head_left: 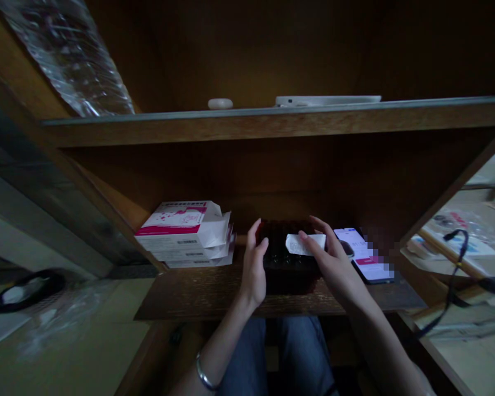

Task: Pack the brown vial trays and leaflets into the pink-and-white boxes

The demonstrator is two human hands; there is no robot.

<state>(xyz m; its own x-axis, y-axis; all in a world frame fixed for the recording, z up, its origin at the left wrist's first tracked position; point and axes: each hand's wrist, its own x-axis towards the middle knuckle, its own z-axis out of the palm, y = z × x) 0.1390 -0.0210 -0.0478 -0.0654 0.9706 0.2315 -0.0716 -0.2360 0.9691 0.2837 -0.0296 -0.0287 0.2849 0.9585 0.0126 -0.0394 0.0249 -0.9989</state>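
Note:
A dark block of what look like small brown bottles (286, 267), packed side by side with shiny rounded parts, sits on the lower shelf between my hands. My left hand (254, 268) grips its left side, fingers behind and thumb towards the top. On the right side my right hand (332, 258) holds the same block, its thumb pressing a small white printed paper slip (296, 245) against the top. Dim light hides the block's lower part and the finger pads. Close by my right hand lies a lit smartphone (367, 256).
White and pink boxes (185, 234) are stacked at the left of the lower shelf (181, 297). Above, the upper shelf edge (190, 129) bears a white flat device (328, 100), a small white case (220, 103) and clear plastic wrap (74, 60). A black cable (454, 291) hangs at right.

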